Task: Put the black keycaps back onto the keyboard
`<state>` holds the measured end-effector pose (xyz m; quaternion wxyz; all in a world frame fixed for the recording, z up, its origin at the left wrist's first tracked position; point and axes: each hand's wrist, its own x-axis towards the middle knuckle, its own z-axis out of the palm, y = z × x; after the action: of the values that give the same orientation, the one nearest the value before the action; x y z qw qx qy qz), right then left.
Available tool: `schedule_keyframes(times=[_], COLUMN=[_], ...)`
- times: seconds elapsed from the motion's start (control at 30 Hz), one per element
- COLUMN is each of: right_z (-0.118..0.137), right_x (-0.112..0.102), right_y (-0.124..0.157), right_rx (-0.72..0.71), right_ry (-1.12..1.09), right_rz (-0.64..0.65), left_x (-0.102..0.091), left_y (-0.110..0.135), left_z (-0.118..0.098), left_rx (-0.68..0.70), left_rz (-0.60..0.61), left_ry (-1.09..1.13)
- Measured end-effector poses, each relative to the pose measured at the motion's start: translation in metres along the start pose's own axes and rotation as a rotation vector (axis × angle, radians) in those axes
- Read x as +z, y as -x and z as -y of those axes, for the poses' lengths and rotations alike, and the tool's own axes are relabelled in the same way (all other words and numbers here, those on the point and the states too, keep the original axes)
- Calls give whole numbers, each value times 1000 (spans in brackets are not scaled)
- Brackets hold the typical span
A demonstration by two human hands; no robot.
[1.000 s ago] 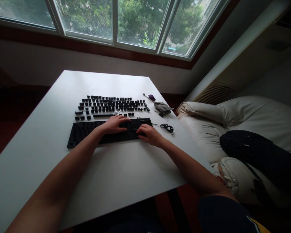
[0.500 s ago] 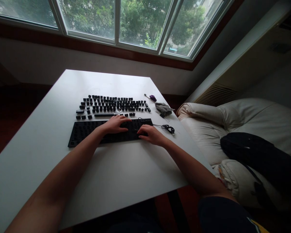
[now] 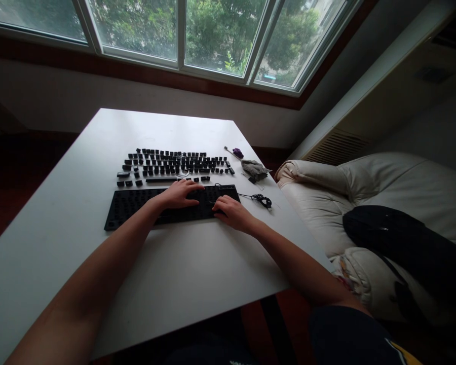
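The keyboard (image 3: 129, 204) is lying before you, its keycaps (image 3: 173, 169) sitting in rows just beyond; removal is looking largely done, any refitting largely outstanding (darkness is hiding detail). Your left hand (image 3: 180, 194) is resting open on the keyboard; your right hand (image 3: 231, 210) is lying curled there, its grip unclear. A grey cloth (image 3: 254, 168) and cable (image 3: 263, 202) are lying rightward, seemingly blocking nothing.
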<state>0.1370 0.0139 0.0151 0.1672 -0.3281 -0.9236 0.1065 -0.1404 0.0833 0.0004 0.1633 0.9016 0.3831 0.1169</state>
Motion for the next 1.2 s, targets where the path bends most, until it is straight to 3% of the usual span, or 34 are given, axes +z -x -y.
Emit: schedule_keyframes(times=[0.23, 0.43, 0.6, 0.77, 0.97, 1.1, 1.2], right_z=[-9, -48, -79, -90, -92, -81, -61], right_x=[-12, -16, 1, 12, 14, 4, -9], right_y=[-5, -56, -95, -108, -112, -104, -86], right_rx=[-22, 161, 284, 370, 376, 382, 275], right_ry=[-98, -36, 97, 105, 117, 72, -25], right_rz=[16, -207, -150, -56, -66, -142, -171], left_x=[-2, 1, -1, -18, -43, -50, -50], left_y=[1, 0, 9, 36, 82, 111, 129], left_z=[-2, -2, -7, -8, 10, 25, 34], left_rx=[-7, -6, 47, 88, 30, -41, -78], left_rz=[2, -19, -53, -160, -230, -283, -313], left_ry=[-12, -29, -76, -136, -154, -157, -170])
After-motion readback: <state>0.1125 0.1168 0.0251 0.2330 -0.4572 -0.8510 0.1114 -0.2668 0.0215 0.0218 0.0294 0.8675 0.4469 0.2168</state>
